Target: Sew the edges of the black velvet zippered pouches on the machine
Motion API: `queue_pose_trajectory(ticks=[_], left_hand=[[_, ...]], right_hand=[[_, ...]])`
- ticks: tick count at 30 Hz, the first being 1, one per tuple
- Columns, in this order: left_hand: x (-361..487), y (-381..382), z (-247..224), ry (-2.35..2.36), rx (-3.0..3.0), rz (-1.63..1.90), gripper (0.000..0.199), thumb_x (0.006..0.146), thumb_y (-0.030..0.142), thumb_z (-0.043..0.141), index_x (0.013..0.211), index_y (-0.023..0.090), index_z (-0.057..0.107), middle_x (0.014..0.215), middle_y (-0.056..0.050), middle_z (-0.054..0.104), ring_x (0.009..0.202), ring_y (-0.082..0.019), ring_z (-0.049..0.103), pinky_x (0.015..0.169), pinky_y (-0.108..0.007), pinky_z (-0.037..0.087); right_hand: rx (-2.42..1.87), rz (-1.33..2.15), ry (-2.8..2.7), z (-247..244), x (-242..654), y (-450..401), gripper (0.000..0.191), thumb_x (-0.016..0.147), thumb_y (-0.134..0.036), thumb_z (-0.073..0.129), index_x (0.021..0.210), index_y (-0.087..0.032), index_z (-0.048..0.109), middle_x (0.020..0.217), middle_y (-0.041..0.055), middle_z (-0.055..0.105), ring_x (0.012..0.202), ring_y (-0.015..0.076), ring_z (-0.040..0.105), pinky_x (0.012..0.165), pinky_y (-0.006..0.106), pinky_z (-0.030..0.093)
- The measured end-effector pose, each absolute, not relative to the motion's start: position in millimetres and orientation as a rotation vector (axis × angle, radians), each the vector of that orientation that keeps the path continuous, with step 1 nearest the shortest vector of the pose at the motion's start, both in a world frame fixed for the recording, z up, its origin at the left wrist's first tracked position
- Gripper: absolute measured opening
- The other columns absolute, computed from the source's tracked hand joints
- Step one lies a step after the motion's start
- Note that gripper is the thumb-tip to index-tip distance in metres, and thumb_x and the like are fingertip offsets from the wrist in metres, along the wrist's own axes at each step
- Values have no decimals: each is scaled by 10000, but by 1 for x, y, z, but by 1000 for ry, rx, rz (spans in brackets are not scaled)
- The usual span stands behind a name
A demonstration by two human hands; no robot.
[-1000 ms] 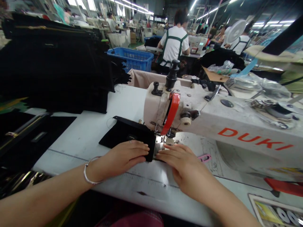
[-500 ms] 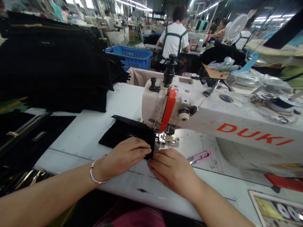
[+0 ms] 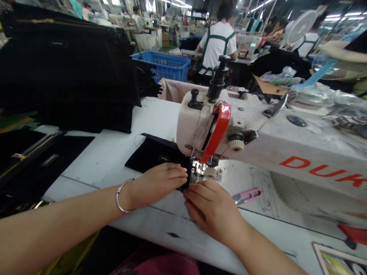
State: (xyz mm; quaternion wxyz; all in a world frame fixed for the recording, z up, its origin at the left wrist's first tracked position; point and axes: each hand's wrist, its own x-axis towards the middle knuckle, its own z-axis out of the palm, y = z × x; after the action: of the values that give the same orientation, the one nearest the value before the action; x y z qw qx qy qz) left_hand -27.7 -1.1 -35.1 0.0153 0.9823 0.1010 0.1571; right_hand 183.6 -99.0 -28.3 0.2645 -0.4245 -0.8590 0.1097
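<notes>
A black fabric piece [image 3: 153,151] with a small label lies flat on the sewing machine's bed, its right edge beside the presser foot [image 3: 200,168]. My left hand [image 3: 160,181], with a bracelet and a ring, rests flat on the near part of the piece, fingers stretched out. At the near right corner, the fingers of my right hand [image 3: 212,204] are pressed together on the fabric's edge; the thumb is mostly hidden. Pink-handled thread snips [image 3: 249,195] lie to the right of my right hand. The sewing machine [image 3: 258,133] carries a red lever cover [image 3: 218,131].
A tall stack of black fabric pieces [image 3: 69,84] stands at the left, with a zippered black piece [image 3: 57,160] nearer me. Behind are a blue basket [image 3: 172,70] and a co-worker in a white shirt [image 3: 216,47]. A framed tray [image 3: 338,259] sits at lower right.
The view has shifted, so the machine and table appear farther right. More of the fabric's label shows beyond my left hand. Both hands stay at the fabric's near right part.
</notes>
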Motion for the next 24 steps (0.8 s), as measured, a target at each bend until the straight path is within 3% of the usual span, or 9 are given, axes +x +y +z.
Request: queue_pose_trajectory(ticks=[5,13,24], left_hand=[[-28,3,-34,244,3053,520,261,967,76,463,1195,115,584,1209,-68,653,1198,-165,561,1140,-347,410],[-30,-3,-25,233,2938,537,199,982,98,462,1098,127,622,1107,-66,680,1040,-193,588,986,-373,490],[-30,5,-35,217,2952,544,188,952,85,508,1080,142,634,1117,-38,686,1055,-164,606,1054,-352,461]], right_hand=[[-1140,292,-2331,-28,185,-97,202,963,-179,520,1123,-153,642,1065,64,687,975,223,588,857,395,504],[-1145,320,-2344,-27,188,-97,173,977,-192,505,1059,-151,652,1084,64,685,1005,223,587,881,397,507],[-1125,312,-2289,-27,196,-98,243,944,-137,537,1171,-160,623,1142,58,678,1027,220,592,909,403,500]])
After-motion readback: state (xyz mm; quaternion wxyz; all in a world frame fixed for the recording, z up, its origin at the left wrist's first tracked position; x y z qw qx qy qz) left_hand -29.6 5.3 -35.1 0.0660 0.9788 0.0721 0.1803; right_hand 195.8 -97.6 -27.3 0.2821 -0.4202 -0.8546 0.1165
